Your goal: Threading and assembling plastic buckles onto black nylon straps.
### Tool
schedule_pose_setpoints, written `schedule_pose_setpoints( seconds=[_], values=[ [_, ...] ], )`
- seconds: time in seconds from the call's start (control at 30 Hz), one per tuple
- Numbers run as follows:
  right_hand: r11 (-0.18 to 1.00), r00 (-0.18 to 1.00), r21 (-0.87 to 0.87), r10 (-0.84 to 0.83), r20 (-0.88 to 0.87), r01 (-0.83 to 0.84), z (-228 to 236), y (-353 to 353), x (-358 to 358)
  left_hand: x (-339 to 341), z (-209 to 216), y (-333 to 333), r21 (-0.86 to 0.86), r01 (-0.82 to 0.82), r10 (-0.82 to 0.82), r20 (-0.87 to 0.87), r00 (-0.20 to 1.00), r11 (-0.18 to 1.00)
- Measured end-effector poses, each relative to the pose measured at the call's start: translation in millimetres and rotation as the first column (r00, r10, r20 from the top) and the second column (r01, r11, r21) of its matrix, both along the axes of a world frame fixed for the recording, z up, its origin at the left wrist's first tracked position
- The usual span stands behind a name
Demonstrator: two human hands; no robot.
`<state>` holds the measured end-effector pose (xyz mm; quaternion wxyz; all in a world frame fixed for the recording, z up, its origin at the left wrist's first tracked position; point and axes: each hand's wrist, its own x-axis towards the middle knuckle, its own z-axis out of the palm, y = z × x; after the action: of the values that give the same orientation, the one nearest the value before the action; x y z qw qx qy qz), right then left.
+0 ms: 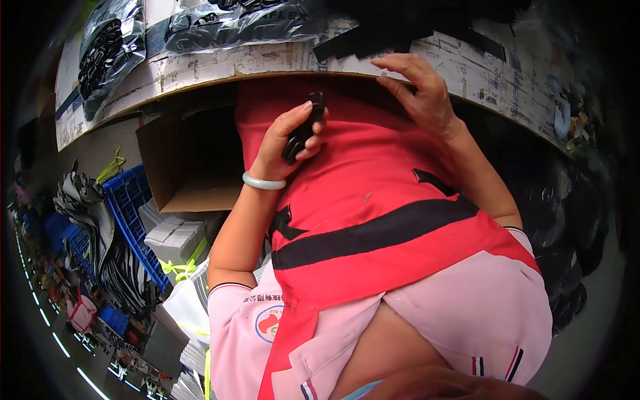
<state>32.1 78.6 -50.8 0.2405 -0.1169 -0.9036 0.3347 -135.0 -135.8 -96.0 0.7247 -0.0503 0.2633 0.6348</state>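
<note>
At the middle of view, 12 to 6 o'clock, a red apron (347,173) with a black waistband (380,232) covers my front. Left hand (277,143), 11 o'clock: fingers curled and closed round a black piece (301,133), thumb pressed near its upper end. Piece is elongated, tilted toward 1 o'clock, held above the apron, short of the table edge; exact kind unclear. Pale bracelet (265,182) on that wrist. Right hand (430,97), between 1 and 2 o'clock: thumb and forefinger well parted, nothing seen in the grip; fingertips by the table edge, near black strips (373,39). Contact with these: cannot tell.

Further out: worktable (267,60), pale and scuffed, spans 10 to 2 o'clock. Clear bags of black parts lie on it at 10 (107,63) and 11 o'clock (243,28). Open cardboard box (207,199) below, toward 10. Blue crate (130,217), 9 o'clock, beyond the box.
</note>
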Motion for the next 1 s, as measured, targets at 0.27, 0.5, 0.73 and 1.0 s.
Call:
schedule_pose_setpoints(
  seconds=[0.27, 0.5, 0.73, 1.0],
  values=[
    [0.956, 0.985, 0.291, -0.082, 0.153, 0.035, -29, 25, 41, 13, -12, -8, -0.234, -0.16, 0.211, 0.215, 0.953, 0.959],
    [0.934, 0.912, 0.237, -0.167, -0.374, 0.268, 2, 31, 7, 11, 10, 1, -0.175, -0.096, 0.077, -0.11, 0.991, 0.98],
    [0.966, 0.933, -0.249, -0.157, -0.323, 0.076, 72, -17, -7, 22, 36, 16, -0.092, -0.272, 0.119, -0.734, 0.669, 0.958],
    [0.227, 0.945, -0.937, 0.13, 0.301, 0.267, 22, -57, -24, 27, 22, 21, 0.14, -0.293, 0.243, -0.902, 0.357, 0.946]
  ],
)
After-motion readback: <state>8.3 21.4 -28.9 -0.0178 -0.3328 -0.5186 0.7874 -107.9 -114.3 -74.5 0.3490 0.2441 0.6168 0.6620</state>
